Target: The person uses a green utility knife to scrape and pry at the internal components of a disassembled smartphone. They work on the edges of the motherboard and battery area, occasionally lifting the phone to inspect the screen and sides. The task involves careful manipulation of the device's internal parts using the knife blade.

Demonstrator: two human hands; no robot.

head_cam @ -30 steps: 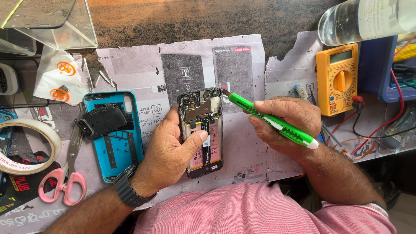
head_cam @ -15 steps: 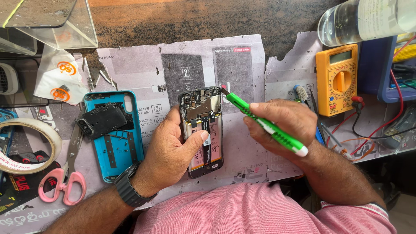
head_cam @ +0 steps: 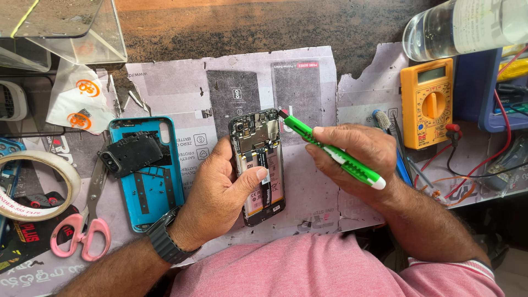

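Head view: one opened phone [head_cam: 257, 165] gripped in left hand [head_cam: 220, 198] above bench [head_cam: 330, 209]. One green screwdriver [head_cam: 330, 149] pinched in right hand [head_cam: 352, 159], tip at phone's top corner. Risk: tip slipping, gouging board. Alongside: one blue cover [head_cam: 144, 176], one scissors [head_cam: 82, 231], one multimeter [head_cam: 426, 102].

Your left hand [head_cam: 220, 192] covers phone [head_cam: 258, 165] left edge; thumb hides part of battery. Your right hand [head_cam: 352, 159] hides tool [head_cam: 330, 151] middle. Bottle [head_cam: 467, 25], tape roll [head_cam: 33, 184] cut off by frame edges. Board parts too small to tell.
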